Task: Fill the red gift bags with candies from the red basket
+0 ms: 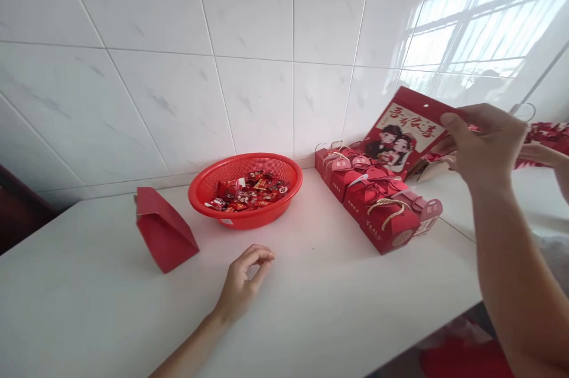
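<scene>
A shiny white wall (253,5) stands behind a big white table (302,313). Red boxes (371,188) with bows and rope handles sit in a row by the wall. Left of them is a round red basket (242,221). The red packet (402,135), with two cartoon people on it, tilts over the row. The right hand (482,135) holds it by its top end; I can't tell if it touches the boxes. A plain red bag (166,233) stands left of the basket. In front, the left hand (246,274) curls, thumb and fingertips close together. Little wrapped sweets (253,191) lie inside the basket.
</scene>
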Motion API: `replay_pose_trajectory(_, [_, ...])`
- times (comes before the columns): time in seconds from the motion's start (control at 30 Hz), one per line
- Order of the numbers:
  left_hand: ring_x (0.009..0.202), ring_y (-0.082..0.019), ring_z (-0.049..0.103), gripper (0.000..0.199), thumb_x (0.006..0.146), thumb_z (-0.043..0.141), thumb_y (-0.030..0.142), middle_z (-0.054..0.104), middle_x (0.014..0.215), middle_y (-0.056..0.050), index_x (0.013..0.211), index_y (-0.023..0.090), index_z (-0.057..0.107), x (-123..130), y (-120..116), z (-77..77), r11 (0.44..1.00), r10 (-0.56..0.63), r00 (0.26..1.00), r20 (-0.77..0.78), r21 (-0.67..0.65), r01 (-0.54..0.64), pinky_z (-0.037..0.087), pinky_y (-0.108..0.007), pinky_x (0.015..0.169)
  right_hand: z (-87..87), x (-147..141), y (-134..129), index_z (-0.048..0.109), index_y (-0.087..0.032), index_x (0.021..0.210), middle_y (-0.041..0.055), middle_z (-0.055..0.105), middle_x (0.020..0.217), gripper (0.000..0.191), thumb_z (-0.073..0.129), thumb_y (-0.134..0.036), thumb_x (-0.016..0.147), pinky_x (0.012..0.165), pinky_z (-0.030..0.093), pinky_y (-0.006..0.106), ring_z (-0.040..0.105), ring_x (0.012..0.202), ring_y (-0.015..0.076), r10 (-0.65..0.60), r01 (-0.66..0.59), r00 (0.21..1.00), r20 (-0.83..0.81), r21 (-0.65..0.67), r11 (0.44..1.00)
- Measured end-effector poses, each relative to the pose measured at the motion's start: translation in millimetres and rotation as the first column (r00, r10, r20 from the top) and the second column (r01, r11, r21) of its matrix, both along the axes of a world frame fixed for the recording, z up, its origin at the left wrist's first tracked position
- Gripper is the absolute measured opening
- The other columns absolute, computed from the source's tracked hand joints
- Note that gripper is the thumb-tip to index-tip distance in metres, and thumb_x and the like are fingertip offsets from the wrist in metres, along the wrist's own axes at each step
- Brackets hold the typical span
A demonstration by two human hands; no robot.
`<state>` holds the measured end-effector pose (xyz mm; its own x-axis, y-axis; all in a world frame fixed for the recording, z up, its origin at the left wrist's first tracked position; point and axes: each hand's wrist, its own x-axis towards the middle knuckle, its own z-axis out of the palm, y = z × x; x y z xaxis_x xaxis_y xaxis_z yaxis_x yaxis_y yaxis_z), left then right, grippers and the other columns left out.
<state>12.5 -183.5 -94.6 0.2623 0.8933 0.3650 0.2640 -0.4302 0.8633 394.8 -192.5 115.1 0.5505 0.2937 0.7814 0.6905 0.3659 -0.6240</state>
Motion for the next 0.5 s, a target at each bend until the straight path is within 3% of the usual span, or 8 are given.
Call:
replay_pose_trajectory(0.13, [0.081,-0.020,0.066,0.016,0.086,0.059,0.030,0.068,0.084,-0.005,0.077,0.021,0.069,1,1,-1.4,0.999,-0.026,0.999,-0.023,0.022,0.027,0.055,-0.030,0.076,-9.9,54,1,0.072,-0.013,0.079,0.0101,0.069,0.075,0.007,0.073,-0.007,0.076,0.061,0.046,0.036,0.059,0.058,0.0159,-0.333,0.331,0.943,0.021,-0.184,0.926])
replay_pose_trajectory(0.23, [0.077,-0.019,0.065,0.017,0.086,0.059,0.029,0.067,0.081,-0.005,0.074,0.021,0.067,1,0,-0.7,0.998,-0.048,0.998,-0.044,0.045,0.050,0.054,-0.030,0.073,-26.7,80,3,0.068,-0.017,0.072,0.0101,0.069,0.073,0.012,0.073,-0.006,0.074,0.070,0.045,0.037,0.060,0.064,0.0184,-0.342,0.346,0.936,0.081,-0.375,0.860])
replay_pose_trajectory(0.33, [0.074,-0.018,0.064,0.018,0.087,0.057,0.028,0.067,0.078,-0.004,0.073,0.021,0.067,1,-1,-0.2,0.995,-0.072,0.994,-0.088,0.061,0.077,0.053,-0.029,0.071,-50.0,94,8,0.063,-0.022,0.070,0.0076,0.067,0.063,0.013,0.069,-0.016,0.080,0.073,0.044,0.036,0.062,0.069,0.0219,-0.245,0.324,0.946,0.213,-0.563,0.760])
replay_pose_trajectory(0.5, [0.073,-0.016,0.063,0.019,0.088,0.054,0.025,0.066,0.079,-0.004,0.074,0.020,0.067,0,-3,-3.8,0.993,-0.082,0.987,-0.139,0.073,0.093,0.052,-0.026,0.069,-90.5,105,27,0.057,-0.021,0.063,0.0024,0.059,0.046,0.017,0.060,-0.019,0.079,0.069,0.043,0.033,0.063,0.061,0.0232,-0.227,0.353,0.935,0.273,-0.632,0.690])
